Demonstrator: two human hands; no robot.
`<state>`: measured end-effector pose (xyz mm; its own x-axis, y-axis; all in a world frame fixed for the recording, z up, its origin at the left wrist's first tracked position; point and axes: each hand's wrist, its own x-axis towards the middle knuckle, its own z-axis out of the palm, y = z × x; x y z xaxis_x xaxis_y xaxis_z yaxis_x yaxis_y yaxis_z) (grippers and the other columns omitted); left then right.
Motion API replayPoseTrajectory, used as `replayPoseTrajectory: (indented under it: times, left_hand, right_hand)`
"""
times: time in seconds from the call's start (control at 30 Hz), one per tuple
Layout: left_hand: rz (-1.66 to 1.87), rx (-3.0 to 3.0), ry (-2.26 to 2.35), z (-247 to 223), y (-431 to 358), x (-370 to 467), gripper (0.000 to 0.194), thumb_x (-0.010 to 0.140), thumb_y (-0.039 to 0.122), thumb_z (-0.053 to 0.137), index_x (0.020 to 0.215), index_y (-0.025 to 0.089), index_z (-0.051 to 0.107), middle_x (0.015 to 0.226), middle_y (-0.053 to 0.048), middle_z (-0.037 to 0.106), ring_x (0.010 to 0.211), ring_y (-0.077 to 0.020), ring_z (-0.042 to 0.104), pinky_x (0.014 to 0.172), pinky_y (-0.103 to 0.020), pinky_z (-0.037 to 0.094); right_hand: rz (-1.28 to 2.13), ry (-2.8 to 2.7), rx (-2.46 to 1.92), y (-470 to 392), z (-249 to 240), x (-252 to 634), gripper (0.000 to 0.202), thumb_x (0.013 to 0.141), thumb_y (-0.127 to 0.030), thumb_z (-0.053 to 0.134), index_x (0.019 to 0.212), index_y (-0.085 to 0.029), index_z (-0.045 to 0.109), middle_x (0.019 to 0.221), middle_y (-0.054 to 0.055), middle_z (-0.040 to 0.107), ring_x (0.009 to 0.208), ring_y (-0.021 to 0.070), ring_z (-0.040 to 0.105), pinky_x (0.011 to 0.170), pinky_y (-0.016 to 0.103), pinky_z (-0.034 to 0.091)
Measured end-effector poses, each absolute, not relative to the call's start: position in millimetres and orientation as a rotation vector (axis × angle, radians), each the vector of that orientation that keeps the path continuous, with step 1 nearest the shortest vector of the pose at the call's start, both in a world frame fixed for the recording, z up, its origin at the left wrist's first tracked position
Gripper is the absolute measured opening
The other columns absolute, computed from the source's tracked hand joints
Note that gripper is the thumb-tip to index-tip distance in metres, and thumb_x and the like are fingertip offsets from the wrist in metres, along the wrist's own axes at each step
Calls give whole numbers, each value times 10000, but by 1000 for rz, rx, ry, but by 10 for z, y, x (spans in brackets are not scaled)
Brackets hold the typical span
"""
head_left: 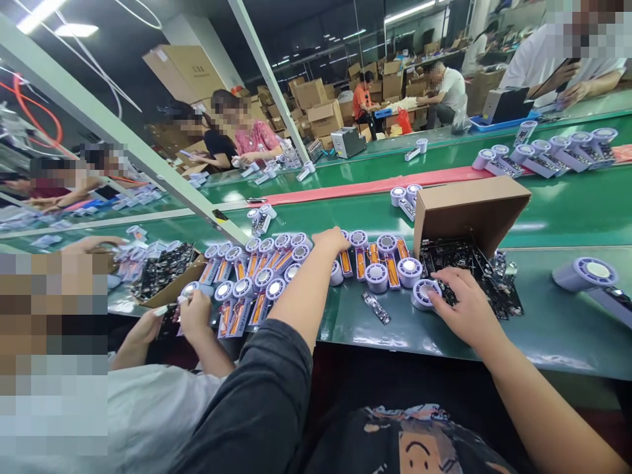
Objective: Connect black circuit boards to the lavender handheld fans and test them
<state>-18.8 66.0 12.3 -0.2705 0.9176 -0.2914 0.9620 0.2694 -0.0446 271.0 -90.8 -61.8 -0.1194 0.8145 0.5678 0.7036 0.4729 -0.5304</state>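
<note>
Lilac fan housings (375,273) lay in rows on the green bench (557,322), within easy reach. Left hand (330,241), at 11 o'clock, rested loosely curled on one row; whether it gripped, cannot tell. Right hand (461,304) lay spread over circuit boards (498,293) spilling from a tipped cardboard box (469,210), at 1 o'clock.

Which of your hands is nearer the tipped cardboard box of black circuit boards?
Right. The right hand rests on the boards spilling from the cardboard box, just below its opening. The left hand is well off to the box's left, on the row of fan units.
</note>
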Motion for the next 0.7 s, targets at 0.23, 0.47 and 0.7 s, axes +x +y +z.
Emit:
replayPoseTrajectory:
  times: [0.23,0.47,0.7]
  left_hand:
    - [-447,1683,2180,-53,967,-280,369,951,366,623,1258,164,585,1255,-102,617,1079,-236,640,902,-444,567]
    - [-427,1638,2000,33,931,-344,353,959,371,612,1238,156,595,1226,-98,630,1042,-225,650,881,-432,575]
    - [-267,1794,2024,24,835,-350,376,957,366,614,1273,169,576,1278,-107,606,1091,-239,634,915,-454,562]
  right_hand:
    - [193,-1814,-1362,-1007,-678,2981,305,893,-408,557,1102,-215,666,1112,128,641,1001,271,653,892,457,556]
    - [269,-1820,-1330,-954,-761,2971,301,885,-410,567,1088,-214,673,1115,125,639,900,243,664,855,449,577]
    - [332,-1854,-1294,-952,-822,2916,300,894,-415,552,1071,-206,674,1121,136,648,985,272,655,848,472,577]
